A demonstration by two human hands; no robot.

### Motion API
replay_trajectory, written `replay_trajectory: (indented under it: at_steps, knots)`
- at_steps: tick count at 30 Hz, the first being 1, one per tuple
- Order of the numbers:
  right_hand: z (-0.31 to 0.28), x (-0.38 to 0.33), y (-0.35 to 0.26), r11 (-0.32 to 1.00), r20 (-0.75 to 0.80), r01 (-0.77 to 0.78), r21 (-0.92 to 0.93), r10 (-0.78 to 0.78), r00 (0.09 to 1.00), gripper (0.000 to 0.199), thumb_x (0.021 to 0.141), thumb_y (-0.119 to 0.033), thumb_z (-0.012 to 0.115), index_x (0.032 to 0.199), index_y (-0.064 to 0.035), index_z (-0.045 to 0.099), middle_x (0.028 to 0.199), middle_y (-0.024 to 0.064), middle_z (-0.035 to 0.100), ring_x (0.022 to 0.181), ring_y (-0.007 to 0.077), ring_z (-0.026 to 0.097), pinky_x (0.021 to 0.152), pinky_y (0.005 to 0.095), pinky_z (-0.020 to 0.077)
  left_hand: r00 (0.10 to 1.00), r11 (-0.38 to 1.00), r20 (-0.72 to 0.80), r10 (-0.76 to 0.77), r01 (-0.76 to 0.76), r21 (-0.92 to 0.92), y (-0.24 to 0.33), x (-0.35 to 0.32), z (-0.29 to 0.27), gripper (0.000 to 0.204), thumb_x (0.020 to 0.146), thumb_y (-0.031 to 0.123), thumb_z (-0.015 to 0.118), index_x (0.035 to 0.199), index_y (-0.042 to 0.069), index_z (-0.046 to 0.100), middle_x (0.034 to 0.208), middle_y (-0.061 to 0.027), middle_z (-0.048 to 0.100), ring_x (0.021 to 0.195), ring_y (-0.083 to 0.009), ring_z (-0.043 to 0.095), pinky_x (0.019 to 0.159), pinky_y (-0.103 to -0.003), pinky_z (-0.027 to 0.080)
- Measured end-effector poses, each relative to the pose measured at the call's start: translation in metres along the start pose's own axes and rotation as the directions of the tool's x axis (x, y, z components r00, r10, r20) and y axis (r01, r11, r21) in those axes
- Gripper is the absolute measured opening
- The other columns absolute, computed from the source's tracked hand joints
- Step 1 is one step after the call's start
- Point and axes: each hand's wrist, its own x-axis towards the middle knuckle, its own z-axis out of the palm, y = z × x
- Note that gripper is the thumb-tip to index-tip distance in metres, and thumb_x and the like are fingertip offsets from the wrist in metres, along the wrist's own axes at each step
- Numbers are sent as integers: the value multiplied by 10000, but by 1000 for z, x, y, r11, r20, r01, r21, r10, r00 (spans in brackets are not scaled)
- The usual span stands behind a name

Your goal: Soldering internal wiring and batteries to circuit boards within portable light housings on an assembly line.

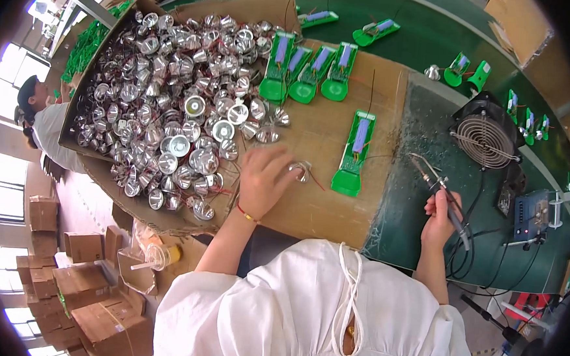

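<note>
My left hand is over the cardboard-covered part of the bench, its fingertips closed on a small silver lamp reflector with a thin red wire. To the right of it lies a green flashlight housing with a purple-blue battery, a red wire and an upright dark wire. My right hand grips a soldering iron by its handle. The iron's tip points up and left over the dark green mat, near a thin bent metal piece.
A large cardboard box full of silver reflectors stands at the left. More green housings lie beyond my hands. On the right are a round-grilled fan and a blue soldering station with cables. Another person is at far left.
</note>
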Motion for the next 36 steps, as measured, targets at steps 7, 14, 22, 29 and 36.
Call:
replay_trajectory:
  at_steps: [7,14,22,29,36]
  knots:
    - [-3,-4,5,999,-13,-31,20,31,999,160,830,-147,617,856,-10,537,657,53,558,525,86,492,481,190,380,982,997,187,-8,22,-71,14,7,-21,375,625,116,676,993,90,612,1063,-74,567,1018,-265,516,876,-416,366]
    - [-2,-8,-1,1000,-14,-24,10,25,1000,153,827,-131,605,879,-2,541,655,55,555,528,94,500,484,195,386,959,976,190,211,-194,-102,27,-1,6,129,695,109,684,821,95,660,946,-20,631,1004,-230,561,898,-428,362]
    - [5,-43,-29,991,359,132,-38,-110,927,132,749,16,590,863,18,524,715,116,556,580,141,543,515,265,442,824,686,408,-394,559,-466,46,13,23,103,758,130,655,762,28,666,678,-111,630,661,-257,599,631,-346,456]
    - [27,-44,-21,957,462,203,-206,-88,883,148,794,-53,602,866,24,498,689,107,562,585,126,544,542,245,460,796,683,375,-474,602,-413,62,14,36,149,763,164,660,711,24,658,620,-114,603,589,-262,549,560,-360,432]
    - [32,-45,-21,982,438,82,-170,1,899,134,807,-58,597,860,27,507,700,100,559,576,118,551,536,240,472,849,802,394,-353,491,-339,59,14,41,144,780,163,652,734,26,651,680,-65,550,617,-178,516,580,-304,383]
